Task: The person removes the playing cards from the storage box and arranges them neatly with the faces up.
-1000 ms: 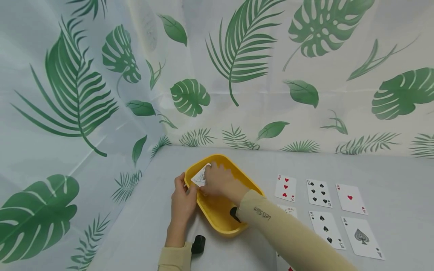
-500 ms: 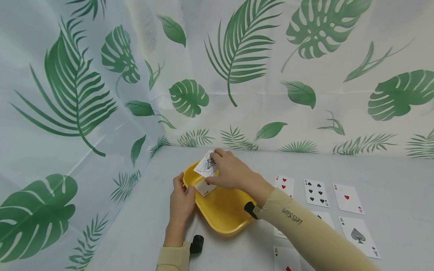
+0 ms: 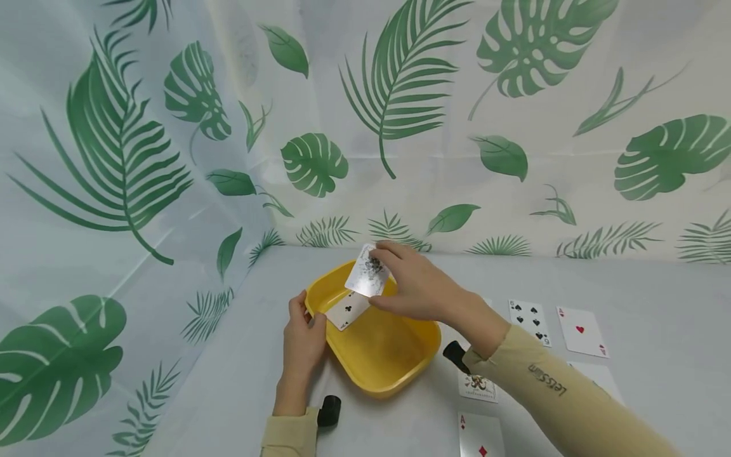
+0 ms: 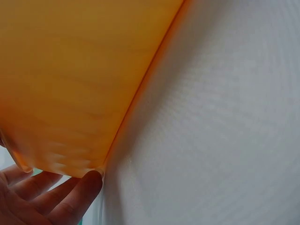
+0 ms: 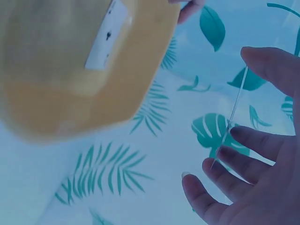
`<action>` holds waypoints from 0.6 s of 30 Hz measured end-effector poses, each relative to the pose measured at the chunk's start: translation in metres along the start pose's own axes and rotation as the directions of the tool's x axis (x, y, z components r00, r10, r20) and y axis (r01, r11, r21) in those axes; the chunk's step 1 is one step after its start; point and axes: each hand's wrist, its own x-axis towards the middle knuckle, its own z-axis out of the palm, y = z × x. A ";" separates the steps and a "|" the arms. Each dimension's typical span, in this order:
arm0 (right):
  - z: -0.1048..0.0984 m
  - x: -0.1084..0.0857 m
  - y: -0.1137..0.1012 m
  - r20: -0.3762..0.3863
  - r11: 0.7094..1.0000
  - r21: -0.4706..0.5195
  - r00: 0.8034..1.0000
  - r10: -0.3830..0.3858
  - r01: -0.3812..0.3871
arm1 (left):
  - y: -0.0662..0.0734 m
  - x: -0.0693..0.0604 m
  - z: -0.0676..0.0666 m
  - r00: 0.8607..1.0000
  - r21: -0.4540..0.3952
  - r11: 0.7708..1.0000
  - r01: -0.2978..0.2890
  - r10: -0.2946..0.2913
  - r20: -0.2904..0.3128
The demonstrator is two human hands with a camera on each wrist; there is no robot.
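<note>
My left hand (image 3: pixel 302 339) grips the left end of a yellow plastic tray (image 3: pixel 388 349); in the left wrist view its fingers lie against the tray's end wall. Above the tray, my right hand (image 3: pixel 419 285) pinches a playing card (image 3: pixel 362 273) between thumb and fingertips. A dark grey picture shows on that card, and glare lies on its lower part. Seen from the right wrist, the held card (image 5: pixel 236 101) stands nearly edge-on. In the tray, below the held card and partly covered by it, lies a club card (image 3: pixel 345 311).
Face-up cards lie on the pale cloth right of the tray: a six of spades (image 3: pixel 528 320), an ace of hearts (image 3: pixel 581 330), an ace of diamonds (image 3: pixel 481 438) and a picture card (image 3: pixel 478 386). The right forearm hides others. A leaf-printed curtain (image 3: pixel 411 190) hangs behind.
My right hand has lifted the picture card out of the tray and moved it up and right, uncovering the club card. The left hand has kept its hold on the tray.
</note>
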 end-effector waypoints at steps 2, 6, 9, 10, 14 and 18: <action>-0.006 -0.008 0.003 -0.010 1.000 0.011 1.000 -0.012 0.012 | 0.000 0.000 0.000 1.000 -0.002 1.000 -0.003 0.003 -0.001; -0.015 -0.025 0.011 -0.003 1.000 0.013 1.000 -0.004 0.004 | 0.001 -0.001 0.001 1.000 -0.004 1.000 -0.003 0.003 -0.002; -0.020 -0.040 0.017 0.005 1.000 0.008 1.000 0.007 -0.007 | 0.002 -0.001 0.001 1.000 -0.003 1.000 0.000 0.000 -0.002; -0.022 -0.046 0.019 0.006 1.000 0.006 1.000 0.007 -0.007 | 0.002 -0.001 0.001 1.000 -0.002 1.000 0.004 -0.004 -0.001; -0.028 -0.071 0.029 -0.001 1.000 -0.001 1.000 -0.002 0.002 | 0.002 -0.001 0.001 1.000 0.004 1.000 0.013 -0.013 -0.003; -0.029 -0.100 0.040 0.002 0.999 0.039 1.000 0.015 -0.015 | 0.003 -0.002 0.001 1.000 0.002 1.000 0.021 -0.021 -0.002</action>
